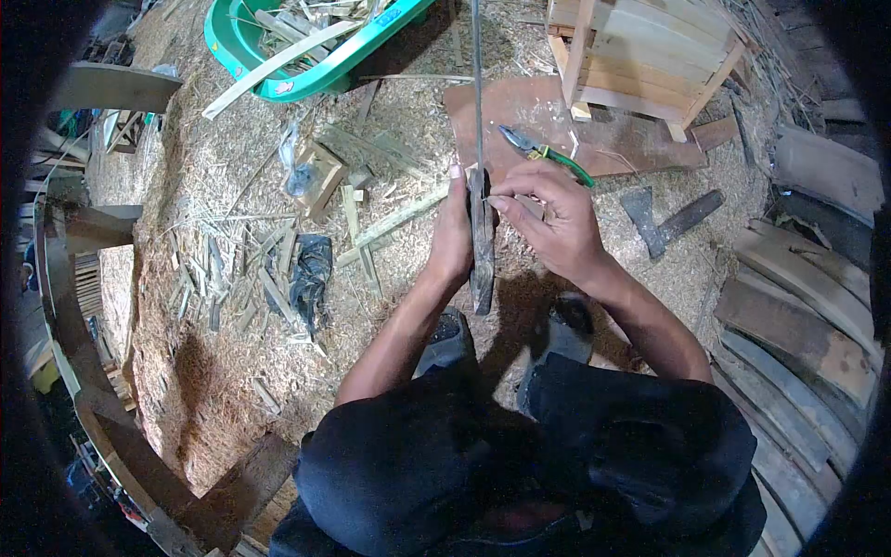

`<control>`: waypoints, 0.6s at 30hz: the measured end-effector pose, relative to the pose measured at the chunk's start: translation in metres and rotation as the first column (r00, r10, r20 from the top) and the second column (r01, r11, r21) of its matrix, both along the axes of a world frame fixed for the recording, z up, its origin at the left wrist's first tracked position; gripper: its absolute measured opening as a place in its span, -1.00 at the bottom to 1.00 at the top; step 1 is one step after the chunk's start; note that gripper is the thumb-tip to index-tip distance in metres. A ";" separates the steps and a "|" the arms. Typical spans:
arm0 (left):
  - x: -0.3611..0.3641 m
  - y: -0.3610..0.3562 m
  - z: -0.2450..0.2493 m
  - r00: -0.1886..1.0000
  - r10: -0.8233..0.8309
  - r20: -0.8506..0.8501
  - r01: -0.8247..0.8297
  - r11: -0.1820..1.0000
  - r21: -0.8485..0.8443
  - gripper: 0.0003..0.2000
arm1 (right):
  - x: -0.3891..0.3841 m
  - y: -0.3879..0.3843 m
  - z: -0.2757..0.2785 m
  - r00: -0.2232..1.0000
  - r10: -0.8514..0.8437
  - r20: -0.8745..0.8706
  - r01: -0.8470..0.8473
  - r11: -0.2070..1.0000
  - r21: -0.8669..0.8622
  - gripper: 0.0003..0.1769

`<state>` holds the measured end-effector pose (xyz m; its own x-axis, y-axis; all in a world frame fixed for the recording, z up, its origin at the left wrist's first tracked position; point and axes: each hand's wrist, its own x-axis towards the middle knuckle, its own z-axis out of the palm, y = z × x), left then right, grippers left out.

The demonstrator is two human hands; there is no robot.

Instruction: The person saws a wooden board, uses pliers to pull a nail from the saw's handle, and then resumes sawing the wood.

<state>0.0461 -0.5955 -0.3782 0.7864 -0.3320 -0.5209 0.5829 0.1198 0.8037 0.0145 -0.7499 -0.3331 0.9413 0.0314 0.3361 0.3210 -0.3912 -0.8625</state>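
Note:
My left hand is closed along the left side of a dark, worn wooden piece. A long thin rod runs away from the far end of this piece, toward the top of the view. My right hand is at the piece's right side, thumb and forefinger pinched together near its upper part. Something thin and pale seems to be between those fingertips, too small to name. Just beyond my right hand lie pliers with green handles, partly behind the hand. A hatchet rests on the ground farther right.
A green plastic tub holding wood strips stands at the top left. At the top right is a wooden stool-like frame, near a brown board. Scraps litter the shavings-covered ground. Curved planks lie at right.

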 end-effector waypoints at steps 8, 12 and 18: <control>-0.001 -0.001 -0.001 0.992 -0.061 0.107 0.051 0.994 0.096 -0.41 | -0.008 0.007 0.007 0.997 -0.067 0.030 0.067 0.998 0.005 -0.91; -0.003 -0.003 0.005 0.973 -0.054 0.225 0.017 0.987 0.162 -0.30 | -0.012 0.012 0.005 0.995 -0.095 -0.024 0.097 0.993 0.071 -0.90; -0.008 -0.006 0.023 0.962 0.001 0.273 -0.039 0.990 0.135 -0.29 | -0.020 0.015 0.011 0.990 -0.129 -0.049 0.129 0.992 -0.004 -0.88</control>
